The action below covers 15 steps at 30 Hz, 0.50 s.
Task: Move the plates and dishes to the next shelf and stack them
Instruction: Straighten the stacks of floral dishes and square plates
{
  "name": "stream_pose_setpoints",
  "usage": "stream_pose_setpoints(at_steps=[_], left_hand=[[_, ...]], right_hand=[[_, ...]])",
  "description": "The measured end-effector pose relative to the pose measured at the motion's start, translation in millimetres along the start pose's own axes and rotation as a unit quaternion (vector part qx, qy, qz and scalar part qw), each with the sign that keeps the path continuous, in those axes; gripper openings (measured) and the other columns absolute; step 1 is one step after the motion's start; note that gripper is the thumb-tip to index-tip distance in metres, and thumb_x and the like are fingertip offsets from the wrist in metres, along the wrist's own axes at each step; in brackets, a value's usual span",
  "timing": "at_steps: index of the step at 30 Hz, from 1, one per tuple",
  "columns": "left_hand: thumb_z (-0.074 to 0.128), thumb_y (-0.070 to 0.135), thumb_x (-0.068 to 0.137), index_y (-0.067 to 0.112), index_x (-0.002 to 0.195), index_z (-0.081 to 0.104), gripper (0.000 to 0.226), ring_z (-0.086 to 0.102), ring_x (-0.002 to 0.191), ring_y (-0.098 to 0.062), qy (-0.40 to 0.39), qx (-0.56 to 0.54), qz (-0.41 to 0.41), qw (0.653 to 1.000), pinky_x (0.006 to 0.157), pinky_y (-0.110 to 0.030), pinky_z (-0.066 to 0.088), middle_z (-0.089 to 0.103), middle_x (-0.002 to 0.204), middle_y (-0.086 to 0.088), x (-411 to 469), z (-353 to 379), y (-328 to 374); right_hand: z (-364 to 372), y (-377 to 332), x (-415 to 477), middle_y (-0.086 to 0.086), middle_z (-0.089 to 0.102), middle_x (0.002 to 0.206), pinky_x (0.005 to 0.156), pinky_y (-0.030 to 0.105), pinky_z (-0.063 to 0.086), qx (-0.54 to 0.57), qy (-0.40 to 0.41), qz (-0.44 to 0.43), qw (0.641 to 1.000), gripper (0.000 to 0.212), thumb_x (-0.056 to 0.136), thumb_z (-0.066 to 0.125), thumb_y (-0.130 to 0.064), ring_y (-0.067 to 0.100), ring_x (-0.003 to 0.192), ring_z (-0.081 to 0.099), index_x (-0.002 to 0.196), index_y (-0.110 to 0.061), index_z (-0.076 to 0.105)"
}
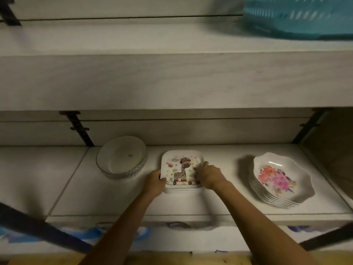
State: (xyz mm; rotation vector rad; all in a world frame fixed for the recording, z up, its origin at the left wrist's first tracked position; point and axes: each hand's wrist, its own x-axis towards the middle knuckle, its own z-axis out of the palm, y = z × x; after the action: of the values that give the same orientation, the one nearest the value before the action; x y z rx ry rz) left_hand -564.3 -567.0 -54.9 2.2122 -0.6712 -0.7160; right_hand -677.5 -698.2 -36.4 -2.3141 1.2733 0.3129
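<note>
A stack of square white plates with a giraffe picture (181, 169) sits in the middle of the lower shelf (76, 188). My left hand (155, 181) grips the stack's left edge and my right hand (209, 175) grips its right edge. To the left lies a round clear glass dish (121, 157), possibly more than one stacked. On the right rests a stack of several scalloped white dishes with a pink and orange flower print (280, 178).
A thick upper shelf (172, 79) overhangs the plates, with a teal plastic basket (299, 16) on its right end. Black brackets (80, 129) run down the back wall. A side panel (332, 150) closes the shelf on the right.
</note>
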Motion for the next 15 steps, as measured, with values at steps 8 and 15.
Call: stream_pose_setpoints(at_steps=[8,15], left_hand=[[0.045,-0.005,0.085,-0.004,0.110,0.062,0.031,0.057,0.086,-0.019,-0.008,-0.003,0.034,0.999,0.060,-0.021,0.040,0.067,0.113,-0.019,-23,-28,-30],[0.047,0.001,0.089,-0.001,0.114,0.061,0.029,0.063,0.103,-0.027,0.003,0.006,0.048,0.999,0.061,-0.017,0.040,0.067,0.116,-0.016,-40,-25,-43]], right_hand=[[21,-24,-35,0.020,0.055,0.126,0.093,0.037,0.045,-0.019,0.020,0.004,1.000,0.041,0.090,0.047,-0.006,0.034,0.116,0.054,0.129,-0.002,0.035],[33,-21,-49,0.018,0.058,0.122,0.089,0.038,0.045,0.000,0.018,0.001,1.000,0.036,0.092,0.046,-0.016,0.034,0.110,0.057,0.125,-0.006,0.037]])
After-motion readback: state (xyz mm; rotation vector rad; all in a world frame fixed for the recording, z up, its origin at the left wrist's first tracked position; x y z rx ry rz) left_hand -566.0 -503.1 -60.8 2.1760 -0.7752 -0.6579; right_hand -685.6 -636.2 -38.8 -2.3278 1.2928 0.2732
